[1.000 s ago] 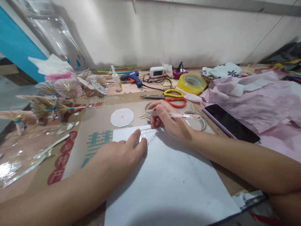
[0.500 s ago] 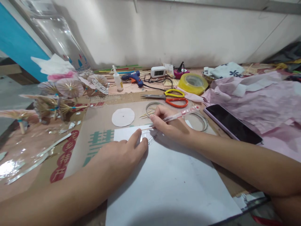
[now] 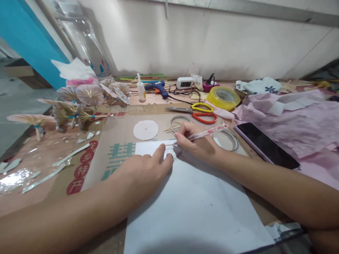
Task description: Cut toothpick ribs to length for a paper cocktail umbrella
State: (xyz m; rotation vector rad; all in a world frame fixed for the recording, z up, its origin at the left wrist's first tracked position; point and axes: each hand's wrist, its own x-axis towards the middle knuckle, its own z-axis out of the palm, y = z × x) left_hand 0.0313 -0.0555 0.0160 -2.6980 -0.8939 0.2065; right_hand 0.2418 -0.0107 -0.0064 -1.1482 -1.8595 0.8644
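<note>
A white sheet of paper [image 3: 196, 204] lies on brown cardboard [image 3: 116, 141] in front of me. My left hand [image 3: 144, 169] rests on the sheet's far left part, fingers pressed down on a small clear ruler [image 3: 173, 151]. My right hand [image 3: 197, 143] is closed round a clear pink pen [image 3: 209, 132], its tip touching the paper at the ruler's edge near the sheet's far edge. A white paper disc [image 3: 145, 129] with a centre hole lies just beyond the sheet.
Scissors with yellow and orange handles [image 3: 198, 112], a yellow tape roll [image 3: 223, 97], two wire rings [image 3: 227, 139], a dark phone [image 3: 266, 144], pink cloth [image 3: 296, 116], a blue glue gun [image 3: 159, 87], a glue bottle [image 3: 141, 92] and small paper umbrellas [image 3: 79, 102] crowd the table.
My right hand turned the pen from lying level to tip-down on the paper at the ruler. The left hand stayed on the ruler. The view shifted slightly.
</note>
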